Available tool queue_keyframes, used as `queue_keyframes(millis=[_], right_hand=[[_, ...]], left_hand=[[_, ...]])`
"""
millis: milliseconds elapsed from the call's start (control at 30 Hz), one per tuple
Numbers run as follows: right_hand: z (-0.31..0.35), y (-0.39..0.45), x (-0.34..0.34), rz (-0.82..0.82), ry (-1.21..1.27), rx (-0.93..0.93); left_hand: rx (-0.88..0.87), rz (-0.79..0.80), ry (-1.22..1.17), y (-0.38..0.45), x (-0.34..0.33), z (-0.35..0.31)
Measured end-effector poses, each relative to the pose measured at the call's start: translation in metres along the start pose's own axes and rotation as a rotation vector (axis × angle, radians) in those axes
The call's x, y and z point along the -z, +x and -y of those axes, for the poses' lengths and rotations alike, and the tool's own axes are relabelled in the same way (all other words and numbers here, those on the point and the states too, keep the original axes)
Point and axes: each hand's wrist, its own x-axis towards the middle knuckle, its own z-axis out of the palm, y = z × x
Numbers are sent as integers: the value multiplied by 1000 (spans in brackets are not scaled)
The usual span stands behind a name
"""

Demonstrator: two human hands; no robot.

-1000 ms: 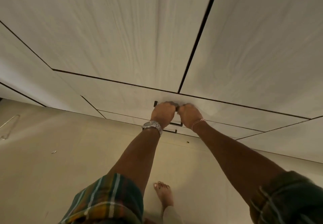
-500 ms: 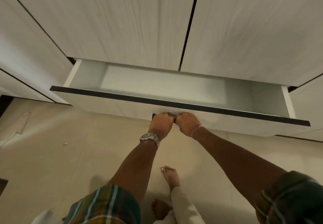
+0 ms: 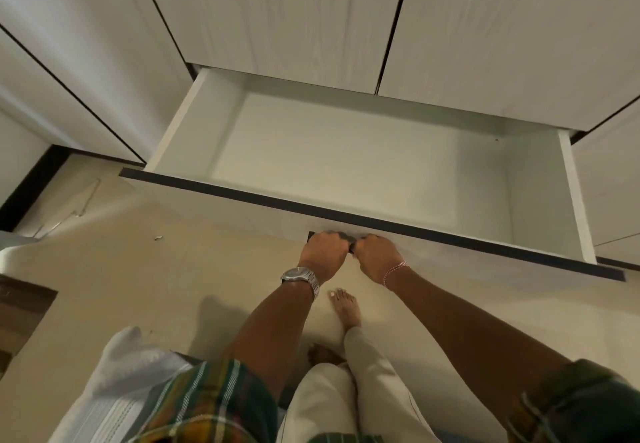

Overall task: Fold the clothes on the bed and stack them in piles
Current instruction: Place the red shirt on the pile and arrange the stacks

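Head view, looking down: left hand (image 3: pixel 323 252) and right hand (image 3: pixel 377 257) side by side, each grip clamped around the dark handle (image 3: pixel 350 240) on the front panel of a wide white drawer (image 3: pixel 346 165), pulled well out from beneath pale wardrobe doors (image 3: pixel 277 17). Silver watch (image 3: pixel 300 276) on the left wrist, thin thread bracelet (image 3: pixel 394 271) on the right. Bare foot (image 3: pixel 345 307) on the beige floor (image 3: pixel 138 287) below the hands. Pale striped cloth (image 3: pixel 117 390) at lower left beside the plaid sleeve; bed and other clothes out of sight.
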Motion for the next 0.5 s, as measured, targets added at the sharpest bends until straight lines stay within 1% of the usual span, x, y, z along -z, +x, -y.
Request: queue_keyframes(millis=[67,200,267,333,400,500], right_hand=[[9,-9,-3,11,5,-3],[17,-19,2,66,14,-6],[20,-18,11,131,23,-4],[26,-15,27,220,43,12],[39,-10,52,262,96,68],[73,3,101,237,131,209]], left_hand=[[-6,33,28,-10,-3,-1],[-5,90,-2,-20,0,-3],[8,119,-42,-25,8,-1],[37,108,-89,-35,18,5],[101,66,-132,-51,30,19],[240,48,-149,-86,51,59]])
